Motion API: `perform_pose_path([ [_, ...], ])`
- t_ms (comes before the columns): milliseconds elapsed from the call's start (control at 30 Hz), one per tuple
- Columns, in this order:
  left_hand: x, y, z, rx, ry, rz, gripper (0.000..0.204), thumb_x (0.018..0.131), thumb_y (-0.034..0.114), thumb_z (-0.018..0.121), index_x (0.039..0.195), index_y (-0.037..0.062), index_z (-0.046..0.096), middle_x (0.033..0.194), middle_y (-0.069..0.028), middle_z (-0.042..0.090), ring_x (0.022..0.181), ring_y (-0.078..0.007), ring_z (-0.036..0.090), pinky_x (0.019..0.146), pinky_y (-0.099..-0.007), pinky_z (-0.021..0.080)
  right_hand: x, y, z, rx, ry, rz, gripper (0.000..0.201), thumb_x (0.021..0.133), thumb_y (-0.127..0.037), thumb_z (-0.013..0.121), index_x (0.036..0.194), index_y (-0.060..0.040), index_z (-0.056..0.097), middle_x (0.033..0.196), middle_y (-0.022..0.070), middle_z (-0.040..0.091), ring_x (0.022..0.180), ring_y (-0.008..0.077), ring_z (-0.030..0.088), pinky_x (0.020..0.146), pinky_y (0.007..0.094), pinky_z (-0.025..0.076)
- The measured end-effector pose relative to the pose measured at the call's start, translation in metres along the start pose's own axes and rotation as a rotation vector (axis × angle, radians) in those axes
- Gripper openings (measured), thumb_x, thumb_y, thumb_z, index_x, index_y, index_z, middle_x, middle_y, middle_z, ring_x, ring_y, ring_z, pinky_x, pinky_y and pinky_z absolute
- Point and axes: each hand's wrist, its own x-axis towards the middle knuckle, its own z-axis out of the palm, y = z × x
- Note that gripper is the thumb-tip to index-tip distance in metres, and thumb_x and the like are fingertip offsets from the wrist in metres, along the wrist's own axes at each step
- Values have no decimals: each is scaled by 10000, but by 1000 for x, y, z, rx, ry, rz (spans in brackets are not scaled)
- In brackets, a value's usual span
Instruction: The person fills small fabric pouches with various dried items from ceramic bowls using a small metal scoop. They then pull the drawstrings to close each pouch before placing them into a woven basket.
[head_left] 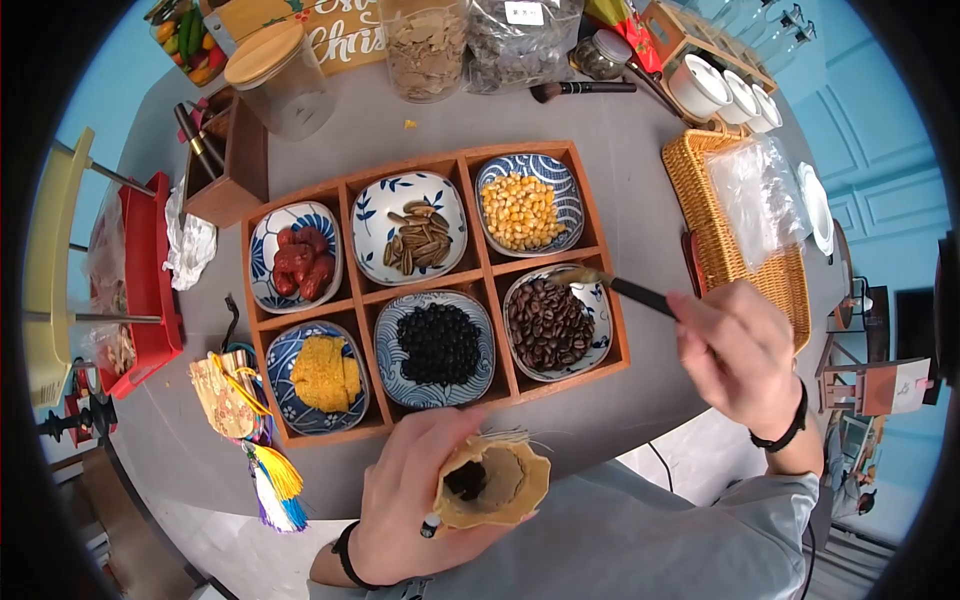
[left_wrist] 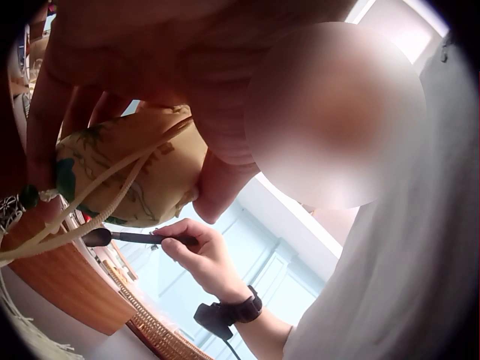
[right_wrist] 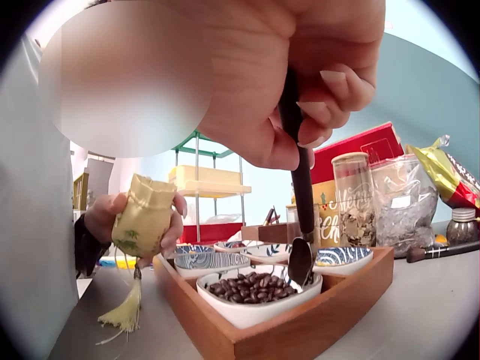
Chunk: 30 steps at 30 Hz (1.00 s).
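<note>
My left hand [head_left: 395, 500] grips a small pale yellow drawstring pouch [head_left: 518, 490], held mouth up in front of the tray, with something dark inside. Green print, cords and a tassel [right_wrist: 124, 306] show on the pouch in the wrist views. Between the fingers and thumb of my right hand [head_left: 742, 350] is the dark handle of a spoon [head_left: 640, 295]. The spoon's bowl [right_wrist: 301, 261] is down at the back edge of a patterned dish of coffee beans [head_left: 548, 325]. That dish sits in the near right compartment of a wooden divided tray [head_left: 440, 416].
Other tray dishes hold black beans [head_left: 438, 343], corn kernels [head_left: 520, 210], striped seeds [head_left: 417, 238], red dates [head_left: 300, 262] and a yellow food [head_left: 325, 373]. A wicker basket [head_left: 688, 165] stands right. Jars, a clear bag [head_left: 520, 50] and a brush [head_left: 585, 88] line the back. A tasselled pouch [head_left: 228, 395] lies left.
</note>
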Motion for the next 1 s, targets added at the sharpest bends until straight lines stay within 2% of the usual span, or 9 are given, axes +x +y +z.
perform_pose_path([
  [67, 0, 2, -3, -13, -16, -29, 843, 579, 162, 1008, 1274, 40, 547, 1146, -141, 596, 967, -252, 669, 837, -328, 549, -1, 3, 7, 5, -28, -26, 232, 782, 38, 721, 1014, 24, 727, 755, 78, 565, 617, 240, 568, 530, 384, 458],
  [167, 0, 4, -6, -17, -38, -42, 842, 580, 172, 1009, 1273, 42, 547, 1144, -143, 596, 968, -258, 667, 834, -335, 548, 0, 3, 5, 105, -85, 87, 197, 809, 28, 716, 1006, 29, 725, 743, 85, 561, 623, 250, 576, 527, 384, 454],
  [300, -2, 1, -5, -4, -38, -31, 846, 581, 188, 1009, 1274, 44, 546, 1143, -144, 597, 970, -262, 664, 832, -339, 543, -6, 6, 4, 389, -214, 410, 194, 849, 57, 671, 1039, 44, 707, 798, 95, 633, 631, 165, 592, 561, 284, 436],
  [333, -3, -2, -5, -1, -37, -26, 848, 580, 189, 1008, 1276, 44, 545, 1143, -144, 597, 971, -262, 664, 832, -338, 542, -10, 7, 10, 448, -190, 476, 156, 887, 35, 653, 1034, 38, 704, 795, 47, 639, 635, 73, 540, 560, 237, 397],
  [467, -9, 3, -4, 21, -57, -5, 866, 578, 173, 1005, 1294, 37, 536, 1145, -143, 596, 983, -254, 658, 842, -334, 535, -15, 4, 19, 654, -223, 754, 95, 918, -1, 654, 996, 26, 701, 773, -1, 648, 690, 43, 560, 600, 230, 456],
  [667, -8, 1, -7, 55, -8, 47, 886, 593, 135, 993, 1330, 21, 515, 1184, -123, 570, 1020, -221, 633, 877, -326, 524, -21, 19, 27, 725, -193, 794, 99, 926, -36, 661, 991, 24, 705, 840, -1, 663, 800, 37, 569, 718, 227, 471],
  [767, -2, 5, -10, 53, 29, 54, 822, 665, 201, 968, 1339, 12, 537, 1185, -160, 626, 1025, -313, 666, 845, -382, 575, -23, 25, 23, 801, -176, 834, 96, 921, -33, 666, 988, 19, 709, 880, -10, 669, 825, 42, 574, 746, 225, 475],
  [867, 4, 9, -14, 50, 51, 57, 808, 668, 200, 966, 1328, 9, 541, 1182, -162, 627, 1030, -316, 662, 854, -385, 570, -23, 31, 18, 819, -152, 846, 97, 918, -33, 662, 987, 10, 714, 887, -18, 671, 827, 44, 585, 753, 223, 481],
  [1000, 8, 12, -14, 88, 20, 53, 850, 651, 121, 965, 1356, 8, 506, 1241, -126, 560, 1100, -240, 623, 932, -338, 515, -21, 32, 12, 789, -83, 798, 106, 935, -19, 628, 982, 22, 713, 845, -27, 632, 759, 37, 520, 692, 213, 417],
])
